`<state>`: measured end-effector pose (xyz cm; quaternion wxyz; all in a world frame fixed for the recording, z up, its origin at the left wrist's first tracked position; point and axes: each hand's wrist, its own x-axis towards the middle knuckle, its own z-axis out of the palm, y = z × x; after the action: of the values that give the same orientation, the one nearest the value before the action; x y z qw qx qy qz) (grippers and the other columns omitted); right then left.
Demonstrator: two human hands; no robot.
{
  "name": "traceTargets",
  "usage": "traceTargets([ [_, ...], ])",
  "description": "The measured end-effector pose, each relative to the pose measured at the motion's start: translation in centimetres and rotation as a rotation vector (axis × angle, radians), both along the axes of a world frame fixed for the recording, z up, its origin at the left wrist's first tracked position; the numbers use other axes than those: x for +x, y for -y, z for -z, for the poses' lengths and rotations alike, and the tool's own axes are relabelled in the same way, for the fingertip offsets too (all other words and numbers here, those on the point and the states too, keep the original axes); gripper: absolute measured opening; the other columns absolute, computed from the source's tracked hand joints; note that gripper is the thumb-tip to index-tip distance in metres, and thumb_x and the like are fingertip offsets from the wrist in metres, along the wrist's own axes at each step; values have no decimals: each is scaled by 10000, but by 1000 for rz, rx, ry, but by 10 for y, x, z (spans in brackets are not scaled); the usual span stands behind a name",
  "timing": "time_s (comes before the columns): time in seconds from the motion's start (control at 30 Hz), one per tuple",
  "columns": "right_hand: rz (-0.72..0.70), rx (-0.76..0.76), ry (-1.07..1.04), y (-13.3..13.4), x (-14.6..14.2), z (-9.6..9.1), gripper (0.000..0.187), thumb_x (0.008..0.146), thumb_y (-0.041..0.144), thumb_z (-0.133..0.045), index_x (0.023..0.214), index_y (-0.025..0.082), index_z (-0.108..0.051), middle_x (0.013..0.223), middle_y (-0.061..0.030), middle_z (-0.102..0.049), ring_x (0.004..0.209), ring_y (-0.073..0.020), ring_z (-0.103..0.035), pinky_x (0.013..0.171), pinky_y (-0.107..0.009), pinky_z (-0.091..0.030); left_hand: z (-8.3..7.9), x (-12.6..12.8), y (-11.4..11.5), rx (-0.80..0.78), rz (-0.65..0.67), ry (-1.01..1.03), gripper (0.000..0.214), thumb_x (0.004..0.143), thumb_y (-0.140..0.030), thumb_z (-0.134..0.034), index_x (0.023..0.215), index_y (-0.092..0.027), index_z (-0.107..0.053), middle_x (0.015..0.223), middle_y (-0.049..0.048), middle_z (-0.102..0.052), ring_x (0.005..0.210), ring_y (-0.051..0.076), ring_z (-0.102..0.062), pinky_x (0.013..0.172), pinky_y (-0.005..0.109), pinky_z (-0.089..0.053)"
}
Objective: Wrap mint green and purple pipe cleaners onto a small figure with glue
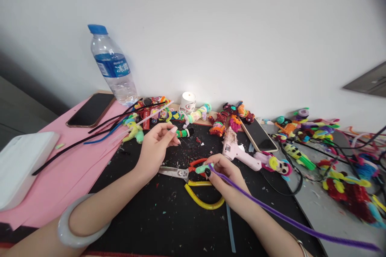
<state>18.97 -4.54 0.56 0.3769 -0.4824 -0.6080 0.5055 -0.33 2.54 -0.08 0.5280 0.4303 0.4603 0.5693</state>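
Your right hand (pixel 226 178) pinches the long fuzzy purple pipe cleaner (pixel 289 219) at its tip, low over the black mat (pixel 150 217); the rest trails off lower right. Likely light, soft-piled and wire-cored, so grip near the end. Your left hand (pixel 155 148) pinches a small green-and-black chenille figure (pixel 183 132).

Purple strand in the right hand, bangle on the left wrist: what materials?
Purple strand: looks like chenille pipe cleaner, fuzzy matte pile, holds a long bend, so probably wire-cored. Bangle: smooth, glossy, milky grey; jade-like stone or glass, cannot tell.
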Motion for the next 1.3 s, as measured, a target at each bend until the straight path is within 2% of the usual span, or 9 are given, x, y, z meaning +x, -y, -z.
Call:
traceTargets([
  [0.23,11,36,12,1,0,0,60,834,173,-504,890,187,-521,679,24,-478,574,-99,-393,516,-218,-314,1,0,6,41,163,-175,221,878,-344,-478,1010,-191,-567,528,-74,-395,422,61,-355,429,184,-280],
  [0.33,23,52,15,1,-1,-1,59,839,210,-517,893,186,-520,690,13,-496,574,-102,-414,513,-219,-335,-2,0,10,50,246,-249,263,904,-367,-412,1030,-188,-560,458,-88,-344,391,76,-339,413,194,-266],
  [0.43,29,79,16,2,-1,-3,72,843,236,-517,896,188,-520,710,-4,-524,580,-110,-446,512,-225,-358,-4,2,12,84,281,-300,225,882,-335,-461,1016,-184,-561,496,-76,-434,443,89,-447,481,205,-371],
  [0.53,32,105,24,2,-1,-3,71,842,237,-514,892,188,-524,732,-16,-542,593,-118,-470,520,-232,-373,-4,4,12,87,305,-272,205,829,-272,-545,1009,-175,-558,684,-20,-589,622,123,-589,635,250,-472],
  [0.67,49,119,36,2,0,-3,74,829,209,-515,900,190,-527,717,-6,-530,572,-112,-456,509,-230,-360,-2,4,10,54,277,-246,224,761,-227,-631,965,-162,-567,759,9,-649,726,141,-633,732,269,-486],
  [0.9,57,137,47,3,1,-1,90,831,207,-517,918,192,-534,704,-1,-524,568,-113,-457,504,-228,-351,-1,1,13,62,291,-297,231,899,-364,-421,1002,-197,-542,445,-92,-393,392,82,-389,437,192,-324],
  [1.03,68,145,67,3,1,-1,86,832,224,-524,909,189,-541,710,-8,-539,566,-115,-465,501,-228,-361,-2,3,16,80,384,-315,214,878,-354,-473,1002,-192,-539,507,-80,-425,441,85,-433,474,201,-358],
  [1.17,72,150,66,3,1,0,93,832,227,-525,916,191,-543,724,-13,-552,571,-117,-475,504,-228,-375,-4,5,14,62,365,-236,169,827,-292,-558,948,-176,-534,673,-34,-537,672,120,-596,686,251,-474],
  [1.3,79,152,61,2,2,1,100,828,225,-527,920,193,-547,712,-9,-551,568,-119,-478,501,-227,-379,-6,5,11,-94,397,102,174,842,-305,-536,986,-217,-493,735,-46,-524,729,129,-645,751,298,-508],
])
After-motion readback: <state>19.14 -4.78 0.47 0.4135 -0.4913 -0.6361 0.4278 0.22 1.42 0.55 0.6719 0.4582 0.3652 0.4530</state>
